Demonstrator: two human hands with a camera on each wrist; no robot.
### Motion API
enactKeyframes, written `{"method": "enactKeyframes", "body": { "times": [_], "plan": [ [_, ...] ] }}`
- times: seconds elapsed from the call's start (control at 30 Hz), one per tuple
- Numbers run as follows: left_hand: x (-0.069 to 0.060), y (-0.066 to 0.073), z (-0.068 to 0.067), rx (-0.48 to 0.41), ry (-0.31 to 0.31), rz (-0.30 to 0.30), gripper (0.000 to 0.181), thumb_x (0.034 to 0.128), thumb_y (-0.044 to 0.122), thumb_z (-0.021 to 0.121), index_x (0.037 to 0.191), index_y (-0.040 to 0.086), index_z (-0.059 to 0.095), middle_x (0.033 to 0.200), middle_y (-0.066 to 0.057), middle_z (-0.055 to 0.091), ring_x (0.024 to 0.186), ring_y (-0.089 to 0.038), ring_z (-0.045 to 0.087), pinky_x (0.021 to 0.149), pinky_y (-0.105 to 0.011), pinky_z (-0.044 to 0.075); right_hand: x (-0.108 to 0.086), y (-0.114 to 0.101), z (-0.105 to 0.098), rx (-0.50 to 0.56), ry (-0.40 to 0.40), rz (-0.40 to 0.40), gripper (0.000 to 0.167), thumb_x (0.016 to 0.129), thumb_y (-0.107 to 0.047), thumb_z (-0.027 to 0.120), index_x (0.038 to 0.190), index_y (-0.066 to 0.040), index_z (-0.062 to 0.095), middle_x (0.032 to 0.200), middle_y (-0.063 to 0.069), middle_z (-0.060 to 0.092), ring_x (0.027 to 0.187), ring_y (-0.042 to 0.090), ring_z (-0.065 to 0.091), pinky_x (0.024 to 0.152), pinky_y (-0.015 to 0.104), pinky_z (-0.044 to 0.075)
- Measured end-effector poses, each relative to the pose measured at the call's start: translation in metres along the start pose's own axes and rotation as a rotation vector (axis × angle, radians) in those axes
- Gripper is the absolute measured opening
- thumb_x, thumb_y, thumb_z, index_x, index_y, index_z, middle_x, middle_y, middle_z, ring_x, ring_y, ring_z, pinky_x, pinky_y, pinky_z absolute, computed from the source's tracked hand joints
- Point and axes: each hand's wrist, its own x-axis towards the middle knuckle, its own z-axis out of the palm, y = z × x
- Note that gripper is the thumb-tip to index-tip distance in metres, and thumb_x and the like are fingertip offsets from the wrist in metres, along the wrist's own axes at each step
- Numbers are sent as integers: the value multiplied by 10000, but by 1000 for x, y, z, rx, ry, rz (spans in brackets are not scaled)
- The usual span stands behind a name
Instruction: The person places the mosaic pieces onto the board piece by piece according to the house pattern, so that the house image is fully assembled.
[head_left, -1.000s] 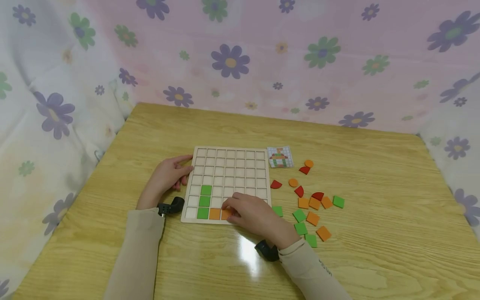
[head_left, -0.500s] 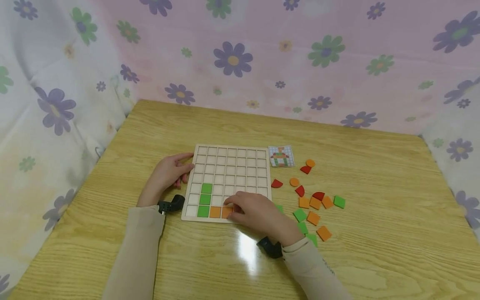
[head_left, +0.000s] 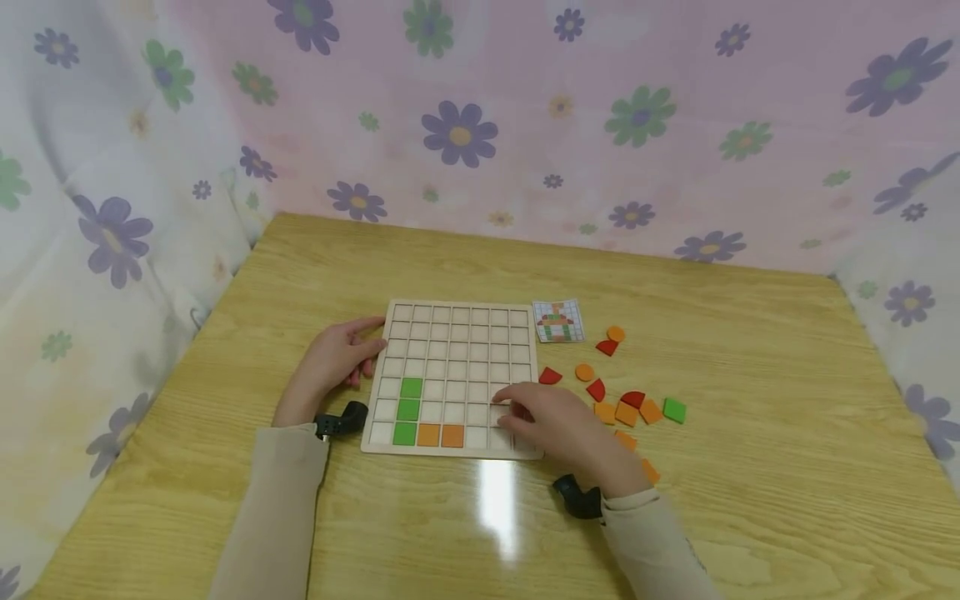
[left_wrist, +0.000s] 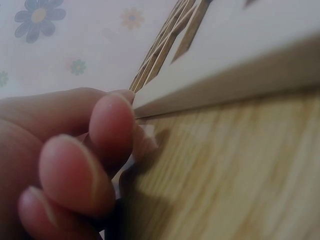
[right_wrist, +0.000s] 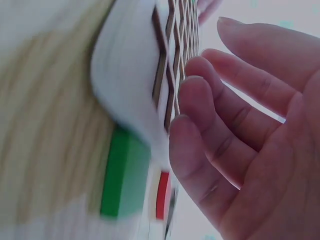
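A pale wooden grid board point(head_left: 450, 452) lies on the table. My left hand point(head_left: 330, 360) touches its left edge with thumb and forefinger; the other fingers bend loosely in the left wrist view. Three green square tiles point(head_left: 408, 410) form a column in the board's lower left. Two orange square tiles point(head_left: 452, 436) lie beside the lowest green one, in the bottom row. Over the board's lower right corner is my right hand point(head_left: 558, 421), its fingers loosely bent with nothing between them. The right wrist view has a green tile point(right_wrist: 125, 175) beside the board's edge.
A small pattern card point(head_left: 558, 322) lies by the board's upper right corner. Right of the board are scattered orange squares point(head_left: 626, 413), red quarter-circles point(head_left: 551, 377), orange discs point(head_left: 584, 372) and a green square point(head_left: 674, 410). My right hand and forearm hide some pieces.
My right hand has left the second orange tile in the bottom row and moved right, toward the board's right edge. The left hand has stayed at the left edge.
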Motion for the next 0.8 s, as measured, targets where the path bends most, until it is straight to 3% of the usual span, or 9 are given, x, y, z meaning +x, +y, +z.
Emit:
{"method": "enactKeyframes", "body": {
  "times": [0.23,0.4,0.53,0.8],
  "plan": [
    [-1,0,3,-26,13,16,475,863,365,577,1312,281,450,599,-141,574,379,-187,467,392,-350,448,-16,30,-17,74,22,76,243,854,-306,605,1076,-208,617,687,-102,481,615,82,437,551,242,395],
    [-1,0,6,-45,9,9,470,865,358,577,1311,284,450,605,-144,575,378,-187,466,389,-352,448,-26,45,-26,127,30,95,228,855,-293,607,1063,-200,619,757,-104,514,682,90,465,609,253,416],
    [-2,-1,6,-38,20,4,466,868,351,574,1312,283,449,599,-140,572,371,-184,459,384,-355,448,-28,48,-27,154,15,77,198,852,-251,616,1040,-186,620,789,-96,522,718,96,479,646,267,431],
    [-2,1,2,-51,13,4,475,864,358,578,1314,280,447,607,-144,570,371,-172,449,381,-354,445,-28,48,-19,134,-83,134,277,760,-239,717,1015,-213,612,883,-82,493,789,116,444,691,275,413]
  ]
}}
